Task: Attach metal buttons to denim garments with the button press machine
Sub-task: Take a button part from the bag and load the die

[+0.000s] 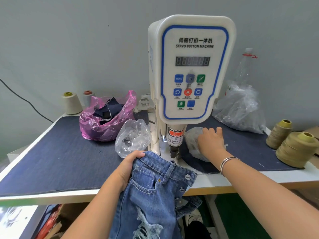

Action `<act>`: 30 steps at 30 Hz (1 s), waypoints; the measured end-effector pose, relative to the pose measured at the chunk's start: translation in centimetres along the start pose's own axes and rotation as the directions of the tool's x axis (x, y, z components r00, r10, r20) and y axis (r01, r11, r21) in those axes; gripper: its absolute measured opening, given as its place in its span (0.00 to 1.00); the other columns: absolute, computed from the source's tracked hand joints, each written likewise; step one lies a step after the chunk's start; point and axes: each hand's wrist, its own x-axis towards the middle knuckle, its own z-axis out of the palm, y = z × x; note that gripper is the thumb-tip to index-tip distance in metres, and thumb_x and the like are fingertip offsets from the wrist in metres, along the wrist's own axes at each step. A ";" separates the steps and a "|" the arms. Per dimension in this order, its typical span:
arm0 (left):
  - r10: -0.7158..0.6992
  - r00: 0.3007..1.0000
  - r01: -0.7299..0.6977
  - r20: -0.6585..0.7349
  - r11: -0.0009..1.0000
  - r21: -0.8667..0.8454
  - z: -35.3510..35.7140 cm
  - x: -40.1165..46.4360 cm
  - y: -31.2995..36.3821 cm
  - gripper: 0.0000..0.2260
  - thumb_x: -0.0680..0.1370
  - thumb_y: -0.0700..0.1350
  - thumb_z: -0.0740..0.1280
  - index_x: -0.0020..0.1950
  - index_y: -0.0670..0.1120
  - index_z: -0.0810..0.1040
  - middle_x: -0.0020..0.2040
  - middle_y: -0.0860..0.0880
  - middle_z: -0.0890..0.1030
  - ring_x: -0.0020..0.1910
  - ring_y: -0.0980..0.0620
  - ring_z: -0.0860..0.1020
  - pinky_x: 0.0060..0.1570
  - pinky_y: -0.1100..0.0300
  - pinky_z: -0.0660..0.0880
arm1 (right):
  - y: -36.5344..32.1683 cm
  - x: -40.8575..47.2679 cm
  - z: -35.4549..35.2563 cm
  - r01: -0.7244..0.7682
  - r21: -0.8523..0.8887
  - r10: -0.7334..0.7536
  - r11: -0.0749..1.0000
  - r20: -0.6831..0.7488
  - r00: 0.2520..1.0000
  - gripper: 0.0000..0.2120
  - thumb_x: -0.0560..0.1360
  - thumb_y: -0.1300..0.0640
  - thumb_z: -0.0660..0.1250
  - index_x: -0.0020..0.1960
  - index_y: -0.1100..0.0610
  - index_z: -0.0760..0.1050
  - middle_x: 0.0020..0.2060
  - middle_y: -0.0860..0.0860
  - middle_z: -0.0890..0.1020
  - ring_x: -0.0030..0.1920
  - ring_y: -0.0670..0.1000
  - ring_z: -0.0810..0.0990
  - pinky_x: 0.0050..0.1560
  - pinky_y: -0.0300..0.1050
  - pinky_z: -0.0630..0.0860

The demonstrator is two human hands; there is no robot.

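**Reaching for a button as the jeans wait at the press**

A person's right hand (pixel 209 142) dips into a small clear plastic bag (pixel 194 144) just right of the button machine (pixel 191 69), while the left hand (pixel 130 165) holds a pair of blue jeans (pixel 155 183) at the table's (pixel 241 178) front edge. The waistband lies just in front of the machine's punch (pixel 174 150), with several metal buttons (pixel 187 177) already showing along the fly.

The step appears to be fetching a fresh button. Done well, it likely means lifting out a single piece and keeping the waistband flat and steady below the punch, fingers clear of the tip, as the machine's own label warns.

The right hand's fingers are spread and lightly bent over the crumpled bag, touching it; whether they pinch anything inside cannot be told. The left hand's fingers curl round the bunched denim at the waistband's left side, thumb on top, holding it firmly.
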 end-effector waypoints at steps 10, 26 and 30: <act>0.000 1.000 0.000 0.008 1.000 -0.003 -0.1 0.2 0.0 0.11 0.62 0.50 0.69 0.39 0.47 0.86 0.40 0.41 0.84 0.34 0.45 0.83 0.33 0.58 0.79 | -0.1 -0.3 0.2 -0.035 0.050 0.037 0.998 -0.031 0.999 0.12 0.75 0.57 0.62 0.57 0.50 0.77 0.56 0.51 0.73 0.59 0.54 0.70 0.63 0.54 0.58; 0.018 0.999 -0.018 0.028 1.000 -0.016 -0.1 0.4 -0.1 0.12 0.63 0.51 0.66 0.38 0.47 0.86 0.40 0.42 0.84 0.34 0.46 0.83 0.32 0.57 0.79 | -0.2 -0.1 -0.1 0.015 -0.012 -0.015 1.000 0.005 1.000 0.11 0.76 0.55 0.63 0.57 0.49 0.76 0.58 0.51 0.73 0.60 0.54 0.70 0.65 0.55 0.58; 0.026 0.999 -0.026 0.032 1.000 -0.011 -0.1 0.4 -0.2 0.12 0.63 0.51 0.66 0.38 0.48 0.86 0.40 0.42 0.84 0.34 0.46 0.83 0.32 0.57 0.79 | -0.2 -0.1 0.0 0.015 -0.002 -0.015 1.000 0.014 1.000 0.11 0.76 0.56 0.63 0.57 0.49 0.77 0.58 0.51 0.73 0.60 0.54 0.70 0.65 0.55 0.57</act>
